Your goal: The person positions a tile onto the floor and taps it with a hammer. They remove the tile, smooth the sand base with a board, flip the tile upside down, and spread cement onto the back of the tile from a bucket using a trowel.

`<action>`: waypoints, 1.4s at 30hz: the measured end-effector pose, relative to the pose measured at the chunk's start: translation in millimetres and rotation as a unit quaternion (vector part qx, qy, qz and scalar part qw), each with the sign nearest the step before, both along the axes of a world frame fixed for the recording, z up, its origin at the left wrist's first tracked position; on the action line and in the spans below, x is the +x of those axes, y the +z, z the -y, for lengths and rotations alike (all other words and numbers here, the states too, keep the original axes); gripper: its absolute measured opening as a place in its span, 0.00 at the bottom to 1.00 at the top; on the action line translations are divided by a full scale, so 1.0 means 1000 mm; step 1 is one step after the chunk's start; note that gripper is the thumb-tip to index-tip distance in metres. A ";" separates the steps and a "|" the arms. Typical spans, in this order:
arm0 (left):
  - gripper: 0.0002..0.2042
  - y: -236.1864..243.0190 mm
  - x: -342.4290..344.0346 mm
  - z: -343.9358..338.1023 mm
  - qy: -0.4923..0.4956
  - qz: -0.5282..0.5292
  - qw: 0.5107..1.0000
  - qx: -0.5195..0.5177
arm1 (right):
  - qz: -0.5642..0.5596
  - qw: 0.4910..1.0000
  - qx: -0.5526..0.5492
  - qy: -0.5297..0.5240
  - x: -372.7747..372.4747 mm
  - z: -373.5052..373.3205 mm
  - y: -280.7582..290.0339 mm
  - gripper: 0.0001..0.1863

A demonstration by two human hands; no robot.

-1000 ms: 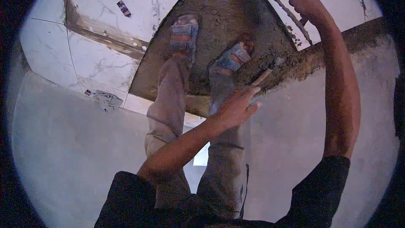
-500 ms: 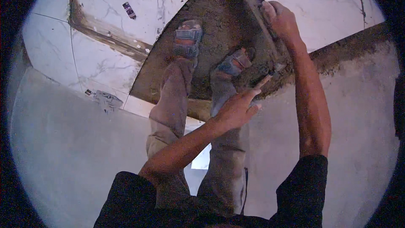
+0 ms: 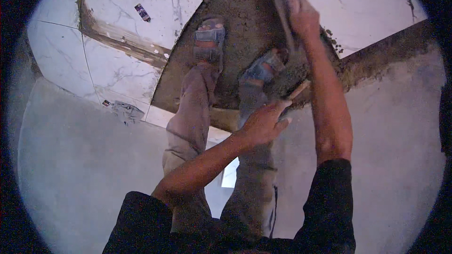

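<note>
My right hand, slightly blurred, grips a long narrow straightedge bar that lies over the dark mortar bed, angled between my right foot and the far tile edge. In my left hand, in front of my right shin, is a trowel-like tool. Its light wooden handle sticks out past my fingers; its far end is hidden near my right forearm. Both my feet, in sandals, stand on the mortar.
White veined tiles border the mortar at left, and another tile lies at far right. A mortar-smeared channel crosses the left tiles. There are a small dark packet, a crumpled grey cloth and a grey wall.
My right hand has pulled the bar leftward, away from the right tile's edge, uncovering crumbs of mortar there. The left hand keeps its hold on the tool, almost unmoved.
</note>
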State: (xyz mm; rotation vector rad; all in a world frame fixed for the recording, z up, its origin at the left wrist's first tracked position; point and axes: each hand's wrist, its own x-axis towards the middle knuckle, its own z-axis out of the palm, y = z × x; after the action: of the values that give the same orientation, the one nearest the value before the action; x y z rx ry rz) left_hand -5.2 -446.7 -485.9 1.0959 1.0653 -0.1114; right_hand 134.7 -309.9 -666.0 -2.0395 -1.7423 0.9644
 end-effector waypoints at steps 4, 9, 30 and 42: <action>0.22 -0.001 -0.005 -0.001 -0.038 -0.019 0.998 -0.041 | -0.019 0.993 -0.084 -0.078 0.036 -0.009 0.002 0.19; 0.22 -0.005 -0.009 0.002 0.002 -0.011 1.000 0.024 | 0.006 0.984 -0.174 -0.043 0.113 0.078 0.008 0.22; 0.10 -0.134 -0.042 -0.188 0.202 -0.144 0.964 -0.094 | -0.082 0.905 -0.316 -0.272 0.014 0.411 -0.009 0.25; 0.13 -0.279 -0.050 -0.258 0.021 0.033 0.970 0.241 | 0.147 0.887 0.119 -0.421 0.186 0.197 -0.040 0.18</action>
State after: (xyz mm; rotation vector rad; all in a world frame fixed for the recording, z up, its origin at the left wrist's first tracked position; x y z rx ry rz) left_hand -55.5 -188.7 -765.4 1.4991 1.0831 0.2296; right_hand 320.6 -506.8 -706.2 -2.4704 -0.8103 0.1629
